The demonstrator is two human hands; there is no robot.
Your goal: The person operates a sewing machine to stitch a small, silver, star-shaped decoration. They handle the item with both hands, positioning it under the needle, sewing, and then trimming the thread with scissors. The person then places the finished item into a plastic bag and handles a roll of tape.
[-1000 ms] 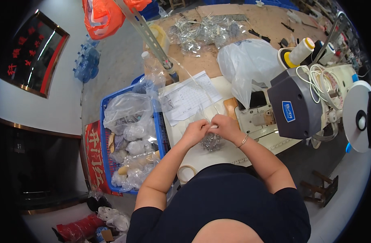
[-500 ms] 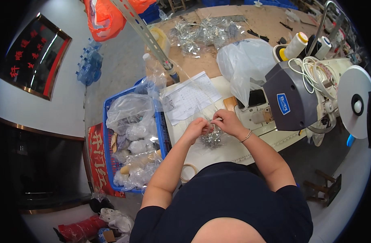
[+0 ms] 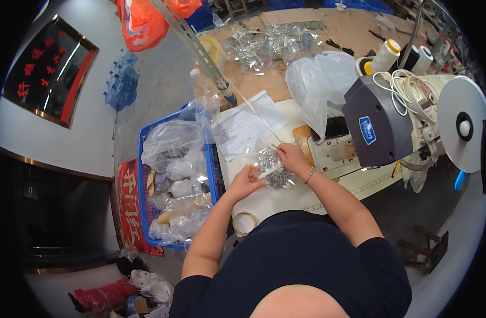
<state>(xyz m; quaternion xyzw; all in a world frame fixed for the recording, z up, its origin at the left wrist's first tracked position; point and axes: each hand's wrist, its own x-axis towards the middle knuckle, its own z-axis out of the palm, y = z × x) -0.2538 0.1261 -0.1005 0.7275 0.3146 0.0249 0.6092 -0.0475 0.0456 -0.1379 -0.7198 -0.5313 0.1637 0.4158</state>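
Note:
A clear plastic bag full of small silvery pieces (image 3: 274, 179) lies on the white sewing table (image 3: 314, 197) between my hands. Across its top runs a narrow white strip (image 3: 270, 171). My left hand (image 3: 245, 183) is at the strip's left end, fingers closed on it. At the bag's upper right, the fingers of my right hand (image 3: 293, 158) are pinched together at the strip's other end; what exactly they grip is partly hidden. A long pale band (image 3: 261, 121) stretches from the metal post down over a printed sheet (image 3: 243, 130) to near my right hand.
A sewing machine (image 3: 370, 124) with thread cones stands at the right, a white plastic bag (image 3: 322, 82) beside it. Left of the table is a blue crate (image 3: 142, 212) of plastic-wrapped items. A tape roll (image 3: 245, 223) lies near my body. More bagged silvery pieces (image 3: 269, 45) lie farther off.
My hands have drawn apart, the left one moving left and toward me. The white strip now shows between them, and the bag of silvery pieces sits higher and more in the open.

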